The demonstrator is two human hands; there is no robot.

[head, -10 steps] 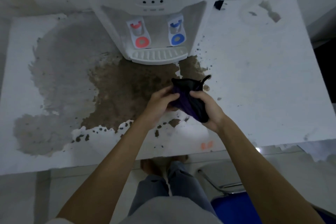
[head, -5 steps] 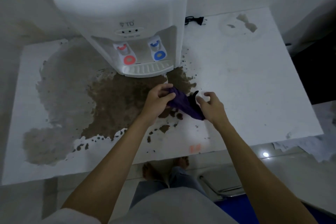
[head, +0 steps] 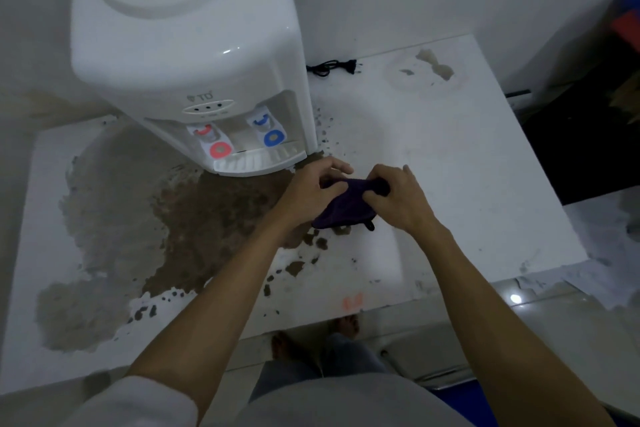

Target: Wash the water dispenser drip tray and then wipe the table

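Left hand [head: 308, 194] and right hand [head: 398, 198] both grip 1 purple cloth [head: 341, 208], fingers curled, above stained table [head: 485, 166], near dispenser [head: 187, 55] drip tray [head: 256, 161].

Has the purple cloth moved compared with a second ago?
Yes. The purple cloth, held in both hands, has shifted toward the right front corner of the water dispenser, ending closer to its drip tray.

Bunched purple cloth [head: 341, 204] above stained table [head: 433, 156]
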